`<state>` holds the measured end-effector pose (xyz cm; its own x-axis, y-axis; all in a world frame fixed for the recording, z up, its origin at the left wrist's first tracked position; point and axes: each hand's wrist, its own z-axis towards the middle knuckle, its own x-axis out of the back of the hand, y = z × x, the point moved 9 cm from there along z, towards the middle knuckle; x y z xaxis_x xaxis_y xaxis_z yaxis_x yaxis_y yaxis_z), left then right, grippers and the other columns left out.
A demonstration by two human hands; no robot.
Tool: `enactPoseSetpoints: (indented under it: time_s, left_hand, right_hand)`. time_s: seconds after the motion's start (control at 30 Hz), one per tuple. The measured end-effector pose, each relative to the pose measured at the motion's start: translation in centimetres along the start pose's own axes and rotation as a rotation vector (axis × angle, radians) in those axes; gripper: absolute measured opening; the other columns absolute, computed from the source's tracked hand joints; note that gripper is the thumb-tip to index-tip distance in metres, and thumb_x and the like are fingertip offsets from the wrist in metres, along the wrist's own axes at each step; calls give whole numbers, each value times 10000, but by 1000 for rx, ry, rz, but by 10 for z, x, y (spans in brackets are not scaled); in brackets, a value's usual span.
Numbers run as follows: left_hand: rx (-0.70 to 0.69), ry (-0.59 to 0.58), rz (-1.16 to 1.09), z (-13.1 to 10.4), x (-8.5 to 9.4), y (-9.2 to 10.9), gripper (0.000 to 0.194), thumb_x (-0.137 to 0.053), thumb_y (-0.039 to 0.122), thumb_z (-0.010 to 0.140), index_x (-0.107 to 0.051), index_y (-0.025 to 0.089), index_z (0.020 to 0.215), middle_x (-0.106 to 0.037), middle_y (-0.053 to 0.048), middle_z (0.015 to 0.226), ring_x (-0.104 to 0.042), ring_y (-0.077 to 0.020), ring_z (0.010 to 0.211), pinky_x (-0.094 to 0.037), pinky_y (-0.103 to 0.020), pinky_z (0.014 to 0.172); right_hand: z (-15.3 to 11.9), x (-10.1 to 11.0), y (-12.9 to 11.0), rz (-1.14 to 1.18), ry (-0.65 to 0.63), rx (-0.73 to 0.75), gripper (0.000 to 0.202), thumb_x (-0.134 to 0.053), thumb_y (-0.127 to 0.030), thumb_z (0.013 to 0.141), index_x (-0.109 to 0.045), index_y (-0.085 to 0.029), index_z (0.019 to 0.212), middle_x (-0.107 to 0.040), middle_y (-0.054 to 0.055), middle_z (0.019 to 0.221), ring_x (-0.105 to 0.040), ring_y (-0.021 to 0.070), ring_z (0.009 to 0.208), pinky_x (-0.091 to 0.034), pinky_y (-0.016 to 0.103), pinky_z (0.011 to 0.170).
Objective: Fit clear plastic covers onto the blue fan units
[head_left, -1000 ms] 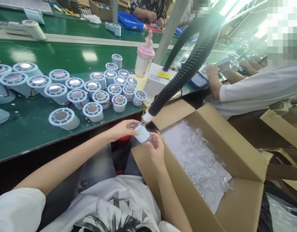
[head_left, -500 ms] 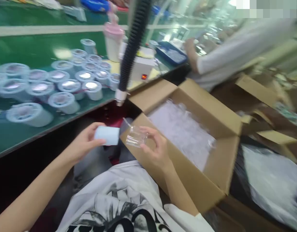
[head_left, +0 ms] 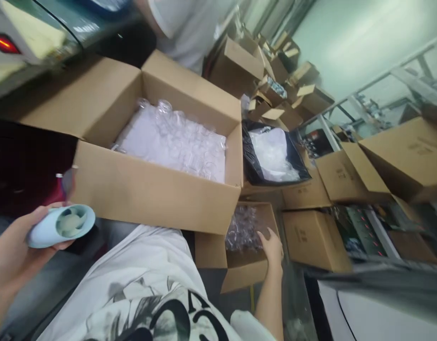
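My left hand [head_left: 17, 241], at the lower left, is wrapped round a light blue cylindrical fan [head_left: 71, 221]. Its open end faces me, with pale blades inside, and thin wires stick up behind it. My right hand [head_left: 273, 247] reaches over a smaller open cardboard box [head_left: 211, 251] low on the right, thumb and fingers apart, with nothing seen in it. Clear plastic pieces [head_left: 242, 229] lie in that box beside my fingers. Between the hands, and higher, stands a large open cardboard box [head_left: 154, 189] holding several clear plastic cups [head_left: 183, 142] on a white layer.
A green worktable's edge and a device with a red-lit switch [head_left: 4, 43] are at upper left. Another person's white sleeve [head_left: 172, 16] shows beyond the large box. A black-lined box [head_left: 249, 166] and stacked cartons [head_left: 313, 241] stand to the right, with a metal rack behind.
The view has swung right. My right hand has moved from beside the fan to the smaller box, and the clear plastic cup is out of its grasp. My left hand keeps the fan, now turned.
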<state>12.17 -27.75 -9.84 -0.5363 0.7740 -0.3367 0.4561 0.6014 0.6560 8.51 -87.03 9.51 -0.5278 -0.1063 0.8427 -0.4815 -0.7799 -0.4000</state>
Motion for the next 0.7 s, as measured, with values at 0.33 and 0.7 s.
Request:
enactPoseSetpoints:
  time_s: [0.33,0.7]
  left_hand:
    - [107,56,-45,-23,25,-4,226,-460,393,845,-610,235,907,-594,29,932,-497,-143,715,-400,-179,416]
    - [-191,-121,-147,-28,34,-14,564,-609,647,697,-513,146,939,-499,2,725,-449,-90,562,-338,-150,378]
  right_hand:
    - [-7,-138,-327,-117,-544,891,289,-441,-354,908,-653,-268,1085,-629,71,1115,-624,203,998,-539,328,878]
    - [-21,-208,-312,-668,-582,1081,411,-260,-294,907,-572,-142,1127,-642,181,1018,-674,347,837,-555,448,681]
